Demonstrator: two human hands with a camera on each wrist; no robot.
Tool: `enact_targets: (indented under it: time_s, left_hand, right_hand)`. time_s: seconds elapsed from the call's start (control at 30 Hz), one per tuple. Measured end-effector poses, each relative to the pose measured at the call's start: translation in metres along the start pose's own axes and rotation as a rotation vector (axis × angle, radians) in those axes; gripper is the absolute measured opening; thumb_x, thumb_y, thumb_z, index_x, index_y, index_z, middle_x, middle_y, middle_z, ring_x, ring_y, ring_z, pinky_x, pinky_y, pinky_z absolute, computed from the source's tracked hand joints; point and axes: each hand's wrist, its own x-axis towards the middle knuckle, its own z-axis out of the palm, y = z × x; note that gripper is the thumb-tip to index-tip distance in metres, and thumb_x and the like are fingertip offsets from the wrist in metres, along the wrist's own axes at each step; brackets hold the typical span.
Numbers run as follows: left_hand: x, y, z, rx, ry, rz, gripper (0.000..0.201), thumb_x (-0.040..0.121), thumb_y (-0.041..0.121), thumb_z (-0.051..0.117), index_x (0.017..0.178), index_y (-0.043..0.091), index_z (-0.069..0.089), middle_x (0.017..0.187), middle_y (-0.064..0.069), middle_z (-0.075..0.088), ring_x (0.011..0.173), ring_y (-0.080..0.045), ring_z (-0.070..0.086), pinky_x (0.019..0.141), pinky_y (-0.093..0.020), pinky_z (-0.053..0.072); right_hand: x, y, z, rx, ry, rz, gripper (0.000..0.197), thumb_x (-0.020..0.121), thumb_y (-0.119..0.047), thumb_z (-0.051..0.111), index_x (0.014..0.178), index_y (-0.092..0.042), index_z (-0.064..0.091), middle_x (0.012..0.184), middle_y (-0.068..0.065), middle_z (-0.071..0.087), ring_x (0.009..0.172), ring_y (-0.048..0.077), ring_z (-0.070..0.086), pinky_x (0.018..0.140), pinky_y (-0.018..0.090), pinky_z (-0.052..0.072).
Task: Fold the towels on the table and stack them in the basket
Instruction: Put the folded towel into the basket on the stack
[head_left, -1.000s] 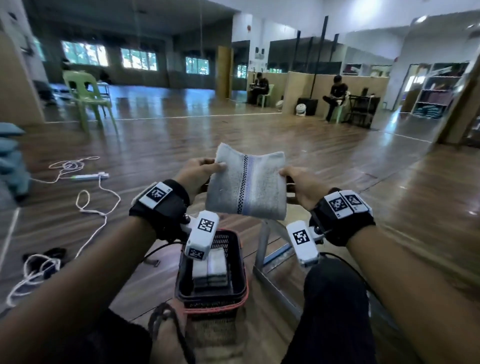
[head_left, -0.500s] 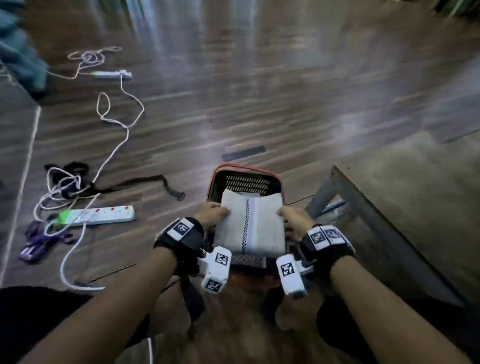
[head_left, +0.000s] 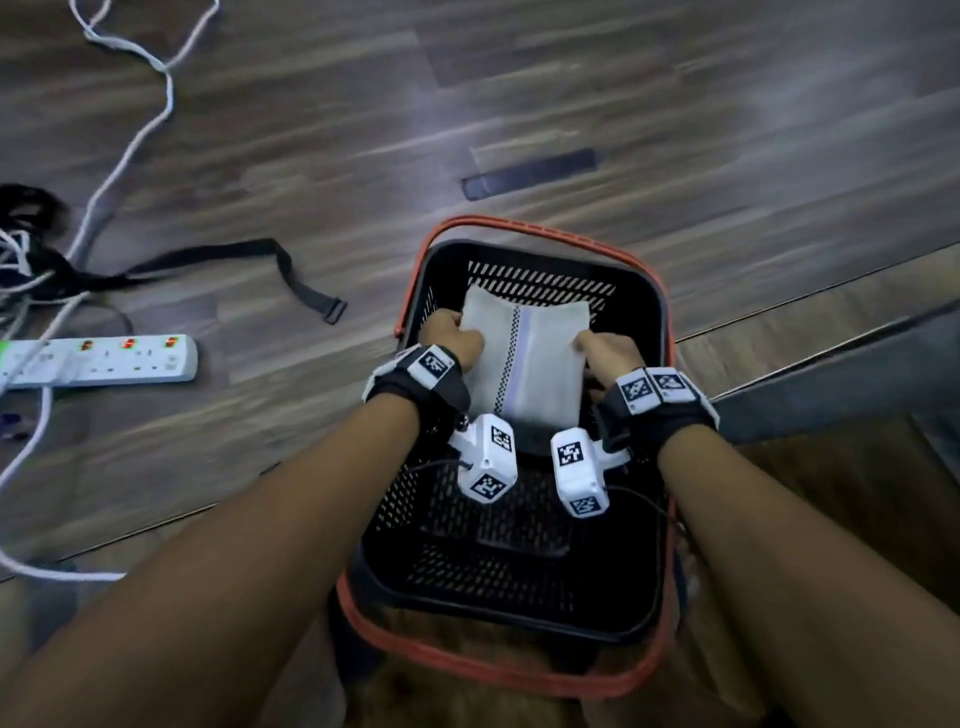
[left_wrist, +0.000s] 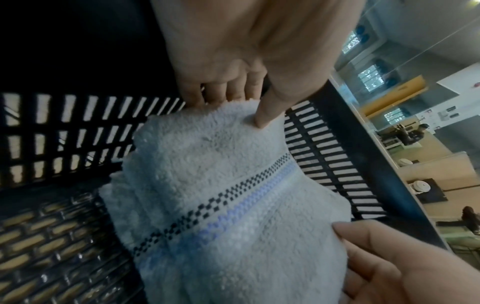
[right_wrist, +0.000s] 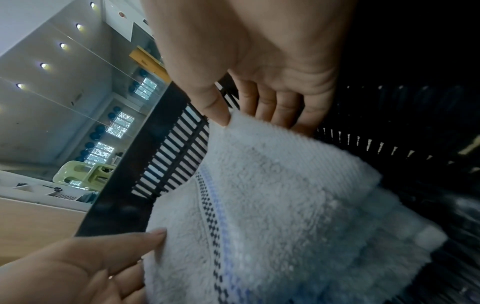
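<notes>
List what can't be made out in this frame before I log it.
- Stack under the towel: head view, the held towel covers it; the count cannot be told.
- Left hand and right hand fingers below the towel: mostly hidden.
- Basket near floor: head view, partly blocked by wrist cameras.
- Table: cut off by the right edge, blurred.

Below me is a wooden floor (head_left: 675, 104). On my left lies a white power strip (head_left: 104, 361) with red switches, and a white cable (head_left: 130, 140) runs away from it over the floor. A black strap (head_left: 249, 260) with a buckle lies near the strip. A dark tape strip (head_left: 530, 174) is stuck on the floor. In my right wrist view a green chair (right_wrist: 83, 174) stands far away.
</notes>
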Motion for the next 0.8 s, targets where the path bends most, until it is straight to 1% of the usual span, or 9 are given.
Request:
enact_targets:
  time_s: [0.17,0.2,0.27,0.33,0.4,0.47,0.53,0.67,0.8]
  left_hand:
    - [0.012,-0.009,0.011,0.034,0.033,-0.008,0.033,0.083,0.007,0.051,0.114,0.000,0.059,0.114,-0.017,0.064,0.106,-0.032,0.059,0.075,-0.023,0.037]
    - [0.014,-0.011,0.012,0.043,0.046,-0.001,0.032,0.083,0.008,0.051,0.113,0.001,0.059,0.114,-0.017,0.064,0.106,-0.033,0.059,0.076,-0.024,0.038]
    - [0.015,-0.014,0.016,0.045,0.054,0.003,0.035,0.083,0.010,0.052,0.117,0.001,0.055,0.116,-0.017,0.062,0.108,-0.033,0.058,0.085,-0.028,0.043]
    - [0.013,-0.017,0.022,0.093,0.044,0.040,0.046,0.085,0.014,0.054,0.128,0.000,0.044,0.128,-0.019,0.053,0.117,-0.034,0.052,0.097,-0.034,0.043]
    - [0.009,-0.020,0.030,0.225,0.061,0.155,0.063,0.087,0.019,0.053,0.141,0.003,0.026,0.144,-0.019,0.034,0.132,-0.034,0.036,0.108,-0.042,0.034]
    - [0.005,-0.024,0.036,0.374,0.088,0.298,0.069,0.091,0.024,0.047,0.148,0.010,0.011,0.156,-0.012,0.012,0.143,-0.029,0.015,0.113,-0.048,0.021]
    - [0.010,-0.030,0.042,0.540,0.075,0.411,0.064,0.094,0.028,0.041,0.149,0.016,0.009,0.159,-0.006,0.000,0.146,-0.025,0.002,0.115,-0.050,0.014]
    - [0.026,-0.050,0.060,0.745,0.105,0.482,0.059,0.096,0.036,0.029,0.149,0.019,0.010,0.159,-0.006,0.000,0.146,-0.023,0.001,0.116,-0.048,0.013]
    - [0.034,-0.074,0.077,0.689,0.268,0.558,0.062,0.094,0.038,0.028,0.150,0.021,0.008,0.159,-0.005,0.002,0.147,-0.022,0.004,0.116,-0.042,0.012]
  right_hand:
    - [0.020,0.009,0.007,-0.002,-0.014,-0.016,0.015,0.073,-0.022,0.055,0.063,-0.011,0.057,0.074,0.009,0.055,0.075,0.023,0.052,0.070,0.034,0.042]
    - [0.020,0.010,0.007,0.000,-0.019,-0.027,0.016,0.073,-0.022,0.054,0.068,-0.008,0.059,0.076,0.010,0.054,0.075,0.023,0.051,0.069,0.033,0.040]
    - [0.017,0.010,0.007,-0.022,-0.016,-0.059,0.029,0.078,-0.018,0.052,0.090,0.007,0.060,0.080,0.014,0.054,0.076,0.022,0.049,0.068,0.032,0.038]
    - [0.014,0.010,0.008,-0.098,0.027,-0.112,0.037,0.085,-0.014,0.049,0.114,0.007,0.054,0.102,0.022,0.060,0.086,0.026,0.053,0.073,0.031,0.039]
    - [0.004,0.012,0.014,-0.267,0.162,-0.240,0.044,0.087,-0.013,0.049,0.129,-0.002,0.042,0.131,0.019,0.045,0.112,0.031,0.048,0.085,0.032,0.038]
    - [-0.007,0.016,0.026,-0.526,0.320,-0.491,0.048,0.083,-0.014,0.049,0.130,-0.009,0.040,0.137,0.015,0.036,0.124,0.031,0.036,0.095,0.037,0.036]
    - [-0.007,0.029,0.040,-0.747,0.335,-0.648,0.049,0.083,-0.018,0.048,0.131,-0.012,0.040,0.144,0.011,0.032,0.133,0.029,0.029,0.102,0.043,0.032]
    - [0.015,0.065,0.057,-0.911,0.294,-0.594,0.058,0.090,-0.026,0.039,0.144,-0.009,0.026,0.156,0.008,0.019,0.145,0.024,0.013,0.113,0.045,0.021]
    - [0.028,0.082,0.069,-0.864,0.365,-0.677,0.061,0.090,-0.029,0.032,0.146,-0.009,0.021,0.157,0.010,0.014,0.146,0.026,0.012,0.115,0.048,0.017]
